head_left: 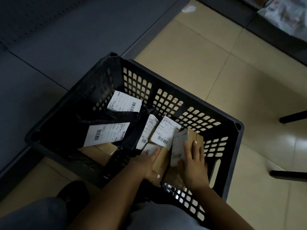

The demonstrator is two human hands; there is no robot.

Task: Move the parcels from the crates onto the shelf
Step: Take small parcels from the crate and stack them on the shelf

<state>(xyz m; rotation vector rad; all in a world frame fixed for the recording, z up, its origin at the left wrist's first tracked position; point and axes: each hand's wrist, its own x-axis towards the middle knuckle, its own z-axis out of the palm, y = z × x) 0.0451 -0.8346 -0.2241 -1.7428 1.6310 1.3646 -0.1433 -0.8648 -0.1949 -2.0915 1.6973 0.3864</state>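
A black slatted crate [191, 112] stands on the tiled floor and holds several labelled parcels. My left hand [146, 165] grips a small brown cardboard box [162, 161] near the crate's near wall, thumb on its near side. My right hand [195, 165] holds a taller brown box [196, 137] with a white label, fingers laid over its top and side. Beside them lie a white-labelled box [165, 130], two black bags with labels [106, 133] [124, 102], and another brown box [99, 151]. The grey shelf [49, 39] spreads to the left.
A second shelf edge with a plastic-wrapped bundle [285, 15] sits at the top right. Two dark furniture legs [292, 116] jut in from the right over the beige floor tiles. My knees and a dark shoe [73, 190] are at the bottom.
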